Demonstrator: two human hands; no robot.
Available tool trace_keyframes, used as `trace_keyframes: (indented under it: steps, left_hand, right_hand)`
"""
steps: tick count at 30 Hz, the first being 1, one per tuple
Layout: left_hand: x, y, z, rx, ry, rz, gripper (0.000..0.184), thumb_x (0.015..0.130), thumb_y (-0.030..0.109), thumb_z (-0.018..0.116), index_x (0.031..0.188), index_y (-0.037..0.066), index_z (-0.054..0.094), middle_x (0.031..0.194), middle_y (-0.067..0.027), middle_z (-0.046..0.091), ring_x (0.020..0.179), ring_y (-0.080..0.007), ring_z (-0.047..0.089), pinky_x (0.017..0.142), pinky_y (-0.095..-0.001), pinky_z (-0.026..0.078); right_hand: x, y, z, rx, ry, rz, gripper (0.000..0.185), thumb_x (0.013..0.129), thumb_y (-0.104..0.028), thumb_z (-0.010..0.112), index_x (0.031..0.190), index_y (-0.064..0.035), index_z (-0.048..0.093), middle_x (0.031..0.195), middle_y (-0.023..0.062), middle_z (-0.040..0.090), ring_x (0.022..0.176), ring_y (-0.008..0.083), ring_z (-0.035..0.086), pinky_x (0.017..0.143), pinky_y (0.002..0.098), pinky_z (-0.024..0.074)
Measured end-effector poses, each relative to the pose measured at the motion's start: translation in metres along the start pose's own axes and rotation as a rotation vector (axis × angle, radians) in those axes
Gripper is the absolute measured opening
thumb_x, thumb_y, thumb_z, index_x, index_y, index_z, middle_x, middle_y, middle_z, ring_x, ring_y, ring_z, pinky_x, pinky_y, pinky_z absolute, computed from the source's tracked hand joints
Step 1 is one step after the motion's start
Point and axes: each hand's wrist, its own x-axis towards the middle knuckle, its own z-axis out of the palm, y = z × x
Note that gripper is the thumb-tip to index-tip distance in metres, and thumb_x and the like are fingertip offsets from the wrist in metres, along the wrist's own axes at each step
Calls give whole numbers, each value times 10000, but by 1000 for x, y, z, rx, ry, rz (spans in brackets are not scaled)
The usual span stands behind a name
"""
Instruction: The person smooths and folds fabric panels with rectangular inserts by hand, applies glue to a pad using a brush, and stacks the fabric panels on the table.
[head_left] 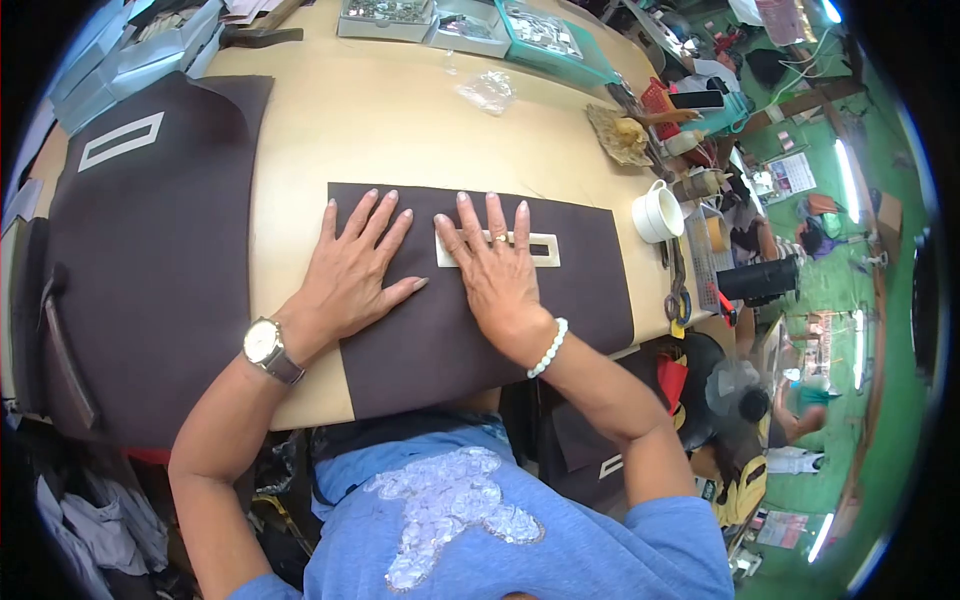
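Observation:
A dark brown sheet [420,350], which looks like leather, lies flat on the table in front of me. On its upper part sits a cream rectangular frame [546,262] with a slot through the middle. My right hand [498,275] rests over the left part of this frame, fingers spread, a ring on one finger. Flat on the sheet's left side lies my left hand [355,265], its fingers apart and its thumb pointing toward the frame. Neither hand grips anything. The frame's left part is partly hidden under my right fingers.
At left, more dark sheets [160,250] carry another cream frame [121,142] and a hammer [68,350]. Trays of small metal parts [388,14] line the back. A white cup [658,212], scissors [679,290] and a crumpled plastic bag [487,92] also lie on the table [400,110].

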Motion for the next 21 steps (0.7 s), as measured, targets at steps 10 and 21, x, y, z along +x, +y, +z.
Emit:
trace_keyframes:
  steps: [10,21]
  left_hand:
    - [2,1,-1,31,-24,-6,531,877,247,470,1366,64,376,1443,-154,307,1345,-311,264,1064,-561,210]
    - [10,6,-12,225,-196,27,575,882,276,443,1388,35,314,1452,-168,276,1336,-343,263,1075,-528,216]
  right_hand:
    - [-13,36,23,-78,202,-315,632,878,-242,442,1456,-292,194,1506,79,176,1384,346,146,1110,558,32]
    - [-46,90,25,1342,245,-184,508,765,65,435,1214,-141,555,1415,223,313,1329,388,272,1081,505,199]
